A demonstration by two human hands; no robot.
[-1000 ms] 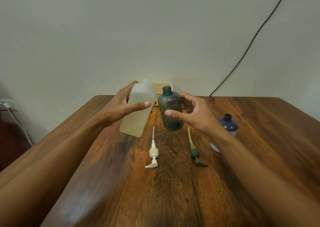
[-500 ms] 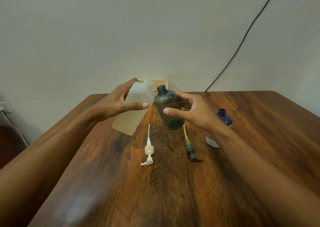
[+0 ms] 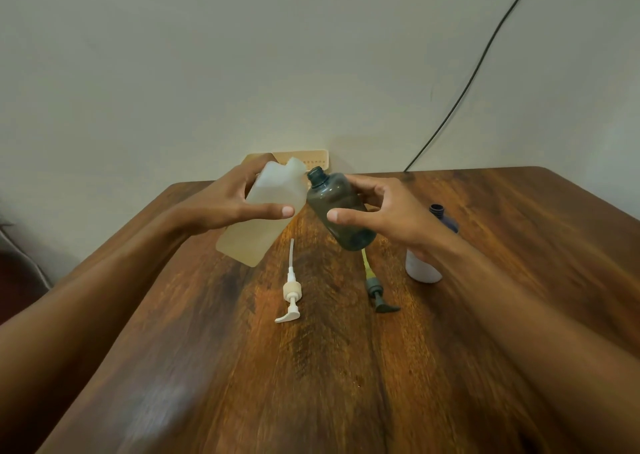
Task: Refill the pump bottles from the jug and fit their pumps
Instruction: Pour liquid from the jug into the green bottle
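My left hand (image 3: 228, 206) grips a translucent whitish jug (image 3: 266, 225), lifted off the table and tilted to the right. Its spout sits right beside the open neck of a dark green bottle (image 3: 341, 211), which my right hand (image 3: 384, 211) holds tilted to the left. On the wooden table (image 3: 311, 384) below lie a white pump (image 3: 291, 292) and a dark green pump (image 3: 377, 294) with a yellowish tube. A blue and white bottle (image 3: 427, 263) with no pump stands to the right, partly hidden behind my right wrist.
A beige perforated object (image 3: 308, 158) stands at the table's far edge against the wall. A black cable (image 3: 474, 72) runs down the wall to the table's back right. The table's left edge drops off beside my left forearm.
Both hands have tilted their containers further towards each other, bringing the jug's spout up against the green bottle's neck. The pumps and the blue bottle have stayed put.
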